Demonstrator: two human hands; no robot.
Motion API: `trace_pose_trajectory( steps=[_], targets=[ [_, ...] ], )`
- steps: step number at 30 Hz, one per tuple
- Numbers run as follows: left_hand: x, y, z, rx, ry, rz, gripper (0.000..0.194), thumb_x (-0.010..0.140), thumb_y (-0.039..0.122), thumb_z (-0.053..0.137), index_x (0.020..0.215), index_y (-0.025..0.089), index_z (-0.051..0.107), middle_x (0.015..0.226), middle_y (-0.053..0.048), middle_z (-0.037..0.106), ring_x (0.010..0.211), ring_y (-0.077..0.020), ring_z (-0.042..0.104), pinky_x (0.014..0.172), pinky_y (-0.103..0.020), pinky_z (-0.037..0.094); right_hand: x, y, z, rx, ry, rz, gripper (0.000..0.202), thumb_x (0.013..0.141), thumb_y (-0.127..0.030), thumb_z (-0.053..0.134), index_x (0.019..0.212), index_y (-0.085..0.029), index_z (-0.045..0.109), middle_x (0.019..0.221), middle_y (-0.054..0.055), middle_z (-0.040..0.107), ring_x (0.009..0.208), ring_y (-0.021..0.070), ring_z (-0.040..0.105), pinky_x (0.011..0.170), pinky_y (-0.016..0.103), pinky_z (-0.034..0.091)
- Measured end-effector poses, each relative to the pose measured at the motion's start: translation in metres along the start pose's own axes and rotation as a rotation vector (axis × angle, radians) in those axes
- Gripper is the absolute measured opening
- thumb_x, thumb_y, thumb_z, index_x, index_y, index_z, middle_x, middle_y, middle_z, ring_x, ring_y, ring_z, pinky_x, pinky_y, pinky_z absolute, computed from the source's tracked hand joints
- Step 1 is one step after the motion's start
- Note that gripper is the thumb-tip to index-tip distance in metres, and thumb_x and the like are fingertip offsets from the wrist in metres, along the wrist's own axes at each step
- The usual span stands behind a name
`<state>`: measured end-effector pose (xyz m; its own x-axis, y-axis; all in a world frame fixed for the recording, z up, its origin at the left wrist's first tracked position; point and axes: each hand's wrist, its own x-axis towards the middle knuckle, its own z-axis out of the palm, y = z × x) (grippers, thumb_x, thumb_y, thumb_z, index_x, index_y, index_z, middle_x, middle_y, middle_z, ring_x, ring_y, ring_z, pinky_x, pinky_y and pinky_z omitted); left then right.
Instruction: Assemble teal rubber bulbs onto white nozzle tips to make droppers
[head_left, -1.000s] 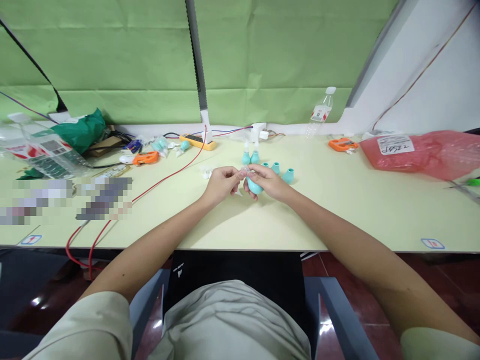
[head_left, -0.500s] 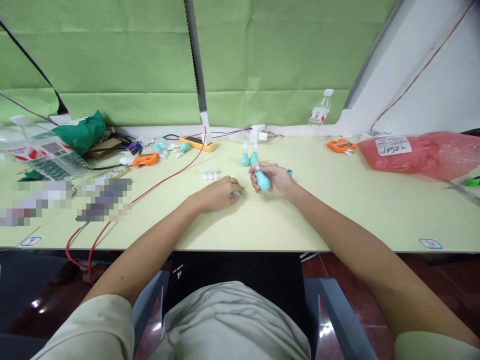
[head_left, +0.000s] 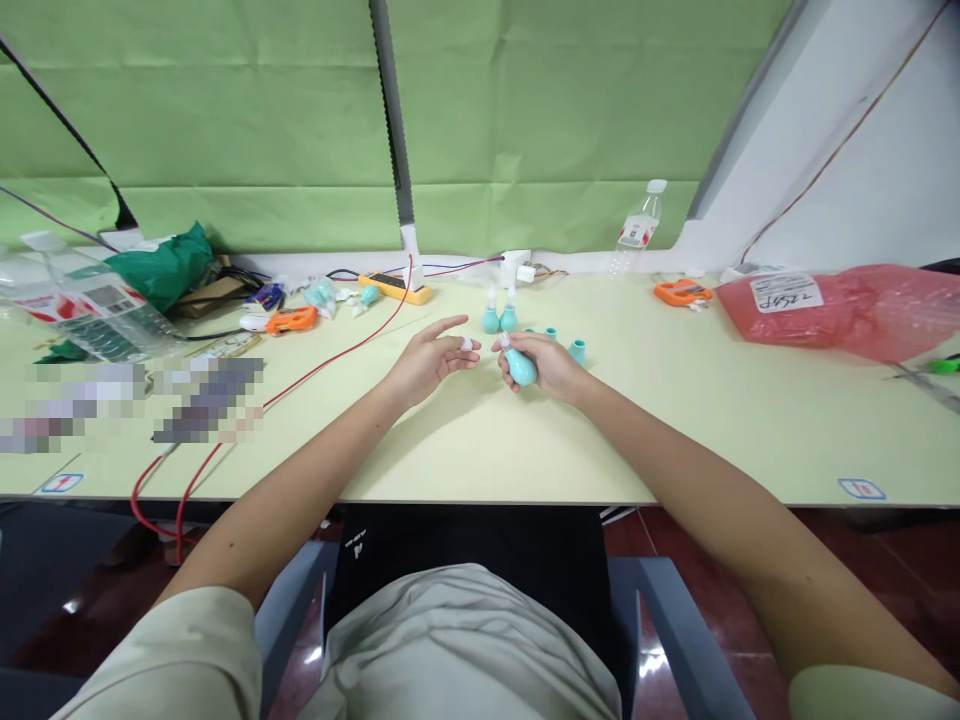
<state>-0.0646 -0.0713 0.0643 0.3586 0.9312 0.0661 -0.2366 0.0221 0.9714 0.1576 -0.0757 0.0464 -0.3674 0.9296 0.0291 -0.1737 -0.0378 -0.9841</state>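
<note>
My right hand (head_left: 551,365) is wrapped round a teal squeeze bulb (head_left: 521,369), tilted with its clear nozzle (head_left: 505,343) pointing up and to the left. Facing it, my left hand (head_left: 427,368) has a small white piece (head_left: 467,344) at its fingertips, its index finger stretched out above. A short gap separates the white piece from the nozzle. Behind my hands, two teal bulbs (head_left: 499,318) with clear tips stand upright. Beyond my right hand are small teal caps (head_left: 577,351), some partly hidden by it.
At the left lie large plastic bottles (head_left: 97,300), an orange cutter (head_left: 292,319) and bagged teal bulbs (head_left: 322,294). A red cable (head_left: 330,357) crosses the table. On the right are another orange tool (head_left: 682,292), a clear bottle (head_left: 637,230) and a red plastic bag (head_left: 832,310).
My left hand has lifted off the tabletop and turned, showing the white piece. It now covers the row of white pieces. My right hand has shifted slightly with the bulb, uncovering more teal caps.
</note>
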Motion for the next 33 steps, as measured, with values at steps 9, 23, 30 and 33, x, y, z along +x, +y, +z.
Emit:
trace_pose_trajectory(
  steps=[9,23,30,33],
  targets=[
    [0.002,-0.003,-0.006,0.053,0.035,0.045,0.036,0.074,0.035,0.084,0.095,0.015,0.062,0.106,-0.012,0.076,0.090,-0.0188,0.074,0.077,-0.028,0.053,-0.007,0.003,0.016,-0.024,-0.169,-0.006,0.029,0.083,-0.041,0.069,0.095,-0.016,0.064,0.068,0.004,0.065,0.054,0.0180,0.063,0.044,0.029,0.052],
    [0.003,-0.015,-0.006,0.276,-0.036,0.185,0.039,0.073,0.048,0.086,0.092,0.016,0.075,0.082,-0.004,0.070,0.073,-0.0117,0.061,0.073,-0.026,0.049,-0.011,0.005,0.018,-0.491,-0.052,-0.156,0.022,0.093,-0.040,0.057,0.088,-0.019,0.064,0.072,0.001,0.061,0.059,0.0140,0.057,0.047,0.024,0.044],
    [-0.001,-0.009,-0.004,0.398,-0.095,0.209,0.042,0.072,0.048,0.086,0.093,0.014,0.075,0.079,-0.005,0.070,0.072,-0.0131,0.063,0.073,-0.028,0.051,-0.013,0.005,0.012,-0.881,-0.007,-0.387,0.024,0.098,-0.030,0.047,0.085,-0.019,0.064,0.077,0.001,0.062,0.069,0.0152,0.053,0.065,0.029,0.040],
    [-0.002,-0.009,-0.004,0.464,-0.119,0.219,0.042,0.075,0.050,0.083,0.094,0.014,0.075,0.078,-0.005,0.071,0.070,-0.0139,0.064,0.071,-0.028,0.052,-0.015,0.003,0.010,-1.001,-0.021,-0.457,0.024,0.099,-0.028,0.046,0.095,-0.018,0.068,0.088,0.004,0.069,0.079,0.0191,0.059,0.073,0.031,0.042]
  ],
)
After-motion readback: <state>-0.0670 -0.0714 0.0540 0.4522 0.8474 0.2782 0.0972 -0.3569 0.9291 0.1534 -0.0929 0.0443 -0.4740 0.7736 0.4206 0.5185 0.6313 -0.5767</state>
